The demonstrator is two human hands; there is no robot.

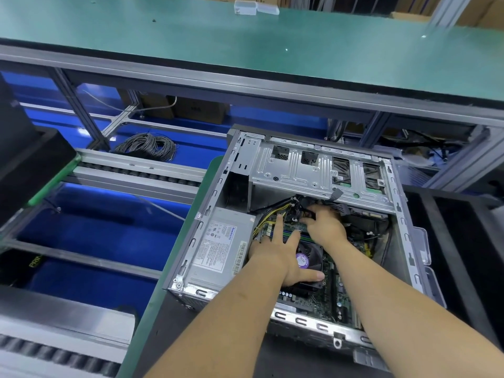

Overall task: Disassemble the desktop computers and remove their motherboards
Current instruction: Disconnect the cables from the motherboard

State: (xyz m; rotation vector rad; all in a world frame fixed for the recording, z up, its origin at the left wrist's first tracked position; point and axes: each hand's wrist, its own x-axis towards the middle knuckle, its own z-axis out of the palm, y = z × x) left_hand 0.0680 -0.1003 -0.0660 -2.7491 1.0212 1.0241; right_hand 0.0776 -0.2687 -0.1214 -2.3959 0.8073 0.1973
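Note:
An open desktop case (203,214) lies on its side on a dark mat. Inside are a grey power supply (221,246), a green motherboard (339,293) and a black CPU fan (311,259) with a purple sticker. My left hand (275,255) lies flat with straight, spread fingers on the board beside the fan, its thumb along the fan's near edge. My right hand (324,227) reaches under the silver drive cage (313,167), fingers curled on the black and yellow cable bundle (296,207). Which plug it holds is hidden.
A coil of grey cable (148,145) lies on the blue lower level at the left, behind a roller conveyor (136,173). A green shelf (245,50) runs overhead with a white box (245,8). A black tray (27,165) sits far left; black foam (450,227) flanks the case's right.

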